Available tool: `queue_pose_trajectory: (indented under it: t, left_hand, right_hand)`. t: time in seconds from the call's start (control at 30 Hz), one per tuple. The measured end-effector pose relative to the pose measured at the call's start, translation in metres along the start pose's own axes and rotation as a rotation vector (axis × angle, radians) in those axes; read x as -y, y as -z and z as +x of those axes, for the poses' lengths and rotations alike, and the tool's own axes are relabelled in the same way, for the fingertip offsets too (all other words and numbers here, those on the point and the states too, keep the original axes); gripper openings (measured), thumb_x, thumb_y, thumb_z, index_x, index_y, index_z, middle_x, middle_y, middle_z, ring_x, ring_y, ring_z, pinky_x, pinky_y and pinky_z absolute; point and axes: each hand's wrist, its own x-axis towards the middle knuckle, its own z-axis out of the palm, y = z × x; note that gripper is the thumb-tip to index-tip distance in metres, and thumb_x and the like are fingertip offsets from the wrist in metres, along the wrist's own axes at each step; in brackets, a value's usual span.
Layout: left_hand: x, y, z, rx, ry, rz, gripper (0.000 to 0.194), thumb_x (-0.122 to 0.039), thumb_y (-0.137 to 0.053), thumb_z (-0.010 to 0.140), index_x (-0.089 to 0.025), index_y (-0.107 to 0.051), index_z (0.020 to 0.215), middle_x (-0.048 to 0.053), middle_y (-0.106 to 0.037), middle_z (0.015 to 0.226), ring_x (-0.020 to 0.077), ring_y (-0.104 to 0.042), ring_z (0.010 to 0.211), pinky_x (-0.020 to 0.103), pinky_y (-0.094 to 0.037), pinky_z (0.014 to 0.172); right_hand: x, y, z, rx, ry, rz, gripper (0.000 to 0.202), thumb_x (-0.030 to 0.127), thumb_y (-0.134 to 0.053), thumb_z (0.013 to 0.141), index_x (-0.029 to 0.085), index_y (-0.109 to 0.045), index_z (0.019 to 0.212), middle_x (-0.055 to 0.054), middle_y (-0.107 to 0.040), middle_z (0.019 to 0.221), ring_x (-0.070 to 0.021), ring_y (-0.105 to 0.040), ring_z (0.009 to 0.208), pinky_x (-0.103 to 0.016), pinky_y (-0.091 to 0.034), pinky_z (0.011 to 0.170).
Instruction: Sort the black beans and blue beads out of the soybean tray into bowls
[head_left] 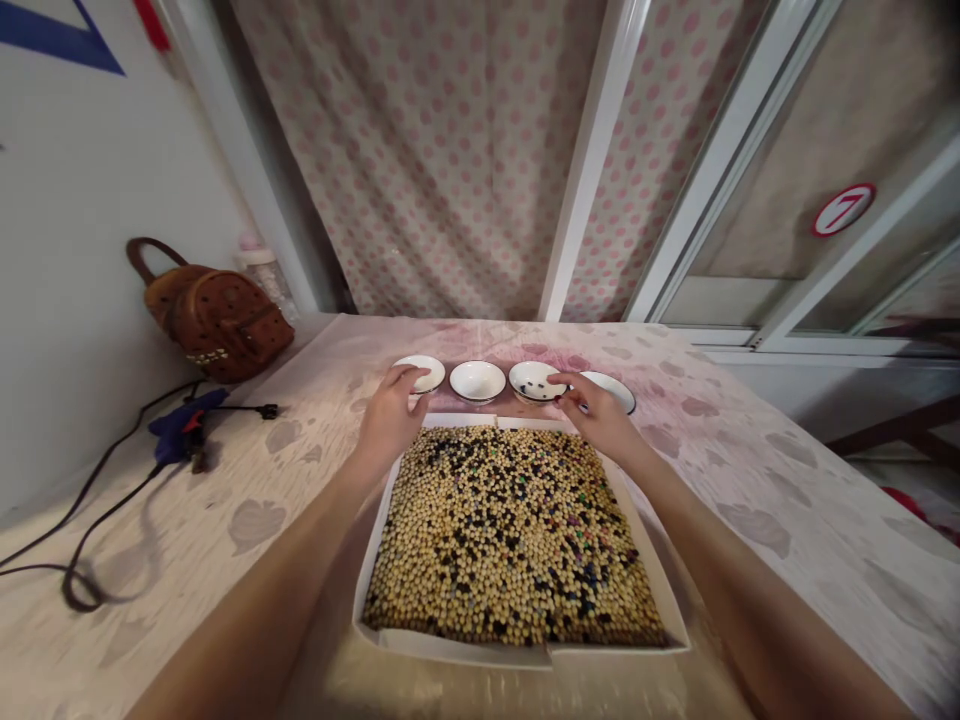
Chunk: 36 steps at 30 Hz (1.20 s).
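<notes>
My left hand (395, 408) is at the near edge of the leftmost white bowl (416, 366), fingers over its rim and thumb held apart. No held thing shows in it. My right hand (596, 412) reaches over the near right rim of the third bowl (534, 370), index finger stretched out and thumb apart below it. Several dark beads lie in that bowl. Partly behind the same hand is a fourth bowl (619, 392). Between my forearms sits a shallow white box (480, 655) filled with small beads (510, 540), mostly tan, with black, blue, green and pink ones mixed in.
Another white bowl (478, 381) stands second from the left. On the left lie a brown backpack-shaped bag (225, 315), a blue glue gun (180, 425) and its black cord (105, 545). A bottle (260, 262) stands behind the bag. A patterned cloth (787, 500) covers the table.
</notes>
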Motion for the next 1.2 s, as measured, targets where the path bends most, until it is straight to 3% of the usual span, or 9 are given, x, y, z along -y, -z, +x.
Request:
queue_pose_trajectory:
  t: [0.07, 0.17, 0.37, 0.53, 1.07, 1.2]
  left_hand:
    - [0.021, -0.002, 0.006, 0.013, 0.062, 0.101, 0.044, -0.014, -0.06, 0.082, -0.02, -0.06, 0.126, 0.008, -0.058, 0.133, 0.0207, -0.066, 0.095, 0.034, -0.053, 0.09]
    - [0.043, -0.006, 0.01, 0.121, 0.083, 0.176, 0.049, -0.015, -0.06, 0.083, -0.021, -0.058, 0.131, 0.008, -0.056, 0.138, 0.0196, -0.067, 0.089, 0.033, -0.054, 0.089]
    - [0.056, -0.016, 0.008, 0.23, 0.057, 0.2, 0.032, -0.011, -0.057, 0.085, -0.021, -0.072, 0.111, 0.006, -0.069, 0.118, 0.0214, -0.065, 0.107, 0.029, -0.05, 0.096]
    - [0.06, -0.009, 0.006, 0.249, 0.106, 0.218, 0.03, -0.012, -0.056, 0.085, -0.02, -0.075, 0.107, 0.008, -0.071, 0.113, 0.022, -0.066, 0.103, 0.03, -0.051, 0.094]
    - [0.063, 0.012, 0.002, 0.282, 0.208, 0.262, 0.039, -0.01, -0.051, 0.082, -0.022, -0.075, 0.111, 0.008, -0.072, 0.115, 0.0235, -0.067, 0.105, 0.03, -0.05, 0.094]
    - [0.063, 0.02, 0.003, 0.332, 0.241, 0.283, 0.041, -0.006, -0.05, 0.078, -0.02, -0.076, 0.107, 0.009, -0.074, 0.112, 0.0254, -0.067, 0.106, 0.031, -0.05, 0.094]
  right_hand:
    - [0.013, -0.006, 0.008, 0.132, 0.023, 0.046, 0.04, 0.018, -0.047, 0.087, 0.02, -0.057, 0.125, -0.008, -0.07, 0.104, -0.0195, -0.067, 0.083, -0.035, -0.052, 0.081]
    - [0.027, -0.019, 0.024, 0.289, 0.086, 0.032, 0.045, 0.014, -0.045, 0.087, 0.018, -0.055, 0.131, -0.011, -0.064, 0.124, -0.0201, -0.066, 0.097, -0.036, -0.05, 0.089]
    - [0.031, -0.055, 0.055, 0.523, -0.013, -0.063, 0.049, 0.006, -0.046, 0.087, 0.017, -0.057, 0.133, -0.011, -0.066, 0.125, -0.0235, -0.064, 0.111, -0.036, -0.047, 0.097]
    - [0.026, -0.073, 0.062, 0.489, 0.039, -0.065, 0.043, 0.004, -0.047, 0.085, 0.018, -0.067, 0.119, -0.008, -0.066, 0.128, -0.0233, -0.061, 0.118, -0.035, -0.044, 0.102]
    - [0.049, -0.087, 0.057, 0.486, 0.102, 0.05, 0.045, 0.0, -0.043, 0.083, 0.02, -0.068, 0.116, -0.006, -0.068, 0.123, -0.0186, -0.063, 0.113, -0.034, -0.046, 0.101]
    - [0.046, -0.079, 0.052, 0.38, 0.103, 0.01, 0.041, 0.003, -0.045, 0.085, 0.018, -0.066, 0.118, -0.008, -0.068, 0.12, -0.0185, -0.064, 0.107, -0.034, -0.048, 0.096]
